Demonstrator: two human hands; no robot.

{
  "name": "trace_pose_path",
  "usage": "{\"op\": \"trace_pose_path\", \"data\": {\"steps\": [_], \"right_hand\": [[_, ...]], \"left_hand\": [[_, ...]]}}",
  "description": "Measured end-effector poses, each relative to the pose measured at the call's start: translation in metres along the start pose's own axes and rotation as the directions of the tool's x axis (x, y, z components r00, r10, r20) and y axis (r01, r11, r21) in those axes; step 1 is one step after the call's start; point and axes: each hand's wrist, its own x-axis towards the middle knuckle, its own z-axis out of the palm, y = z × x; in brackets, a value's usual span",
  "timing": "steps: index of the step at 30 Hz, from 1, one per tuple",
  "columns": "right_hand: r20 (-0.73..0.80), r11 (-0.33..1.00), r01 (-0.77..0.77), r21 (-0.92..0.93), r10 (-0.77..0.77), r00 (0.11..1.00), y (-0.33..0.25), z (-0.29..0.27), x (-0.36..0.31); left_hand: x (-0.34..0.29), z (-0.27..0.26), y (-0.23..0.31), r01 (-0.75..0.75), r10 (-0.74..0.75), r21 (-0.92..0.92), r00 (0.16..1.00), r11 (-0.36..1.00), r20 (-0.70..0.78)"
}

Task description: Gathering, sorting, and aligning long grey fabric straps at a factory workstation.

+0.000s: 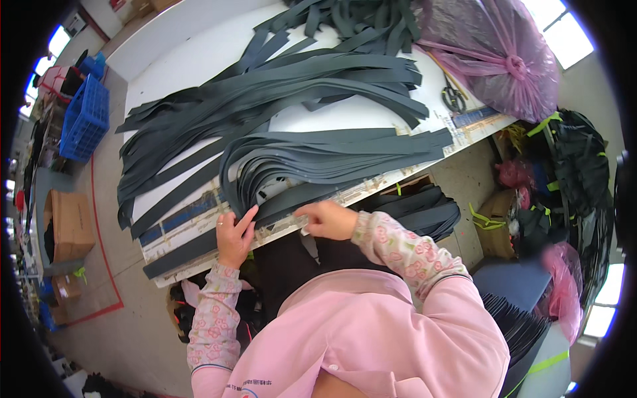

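Observation:
A long dark grey flat strip (182,256) of webbing-like material runs along the near edge of the white table (312,119). My left hand (235,240) is on this strip, fingers bent around it, just below the folded end of a layered bundle of grey strips (292,156). To its right, my right hand (330,220) hovers at the table edge with curled fingers and the index pointing left. A small pale piece shows under that hand; whether the fingers grip it is hidden. Farther back lies a wide pile of loose grey strips (265,89).
Black-handled scissors (454,99) lie at the table's right, beside a tied pink plastic bag (507,60). More dark strips (418,211) are stacked below the table edge. A blue crate (85,119) and a cardboard box (70,225) stand on the left.

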Motion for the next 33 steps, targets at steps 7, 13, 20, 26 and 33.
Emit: {"op": "trace_pose_path", "data": {"steps": [7,13,20,26,33], "right_hand": [[-0.481,0.942,0.11,-0.318,-0.261,0.837,-0.014,0.004,0.064],[-0.297,0.983,0.179,-0.03,-0.179,0.938,-0.011,0.036,0.064],[-0.137,0.988,0.138,0.065,-0.128,0.982,-0.021,0.034,0.059],[-0.112,0.979,0.196,-0.046,-0.2,0.973,-0.027,0.047,0.066],[-0.234,0.966,0.13,-0.223,-0.182,0.955,-0.023,0.059,0.07]], "left_hand": [[0.001,0.0,-0.004,-0.068,0.068,0.004,0.998,0.998,0.016],[0.004,-0.003,-0.002,-0.058,0.057,0.016,0.998,0.998,0.01],[0.001,0.0,-0.005,-0.03,0.03,-0.034,1.0,0.999,-0.001],[-0.005,-0.003,-0.007,0.0,0.0,-0.066,1.0,0.998,0.005],[-0.004,0.002,-0.009,-0.012,0.009,-0.092,0.999,0.996,-0.033]]}}
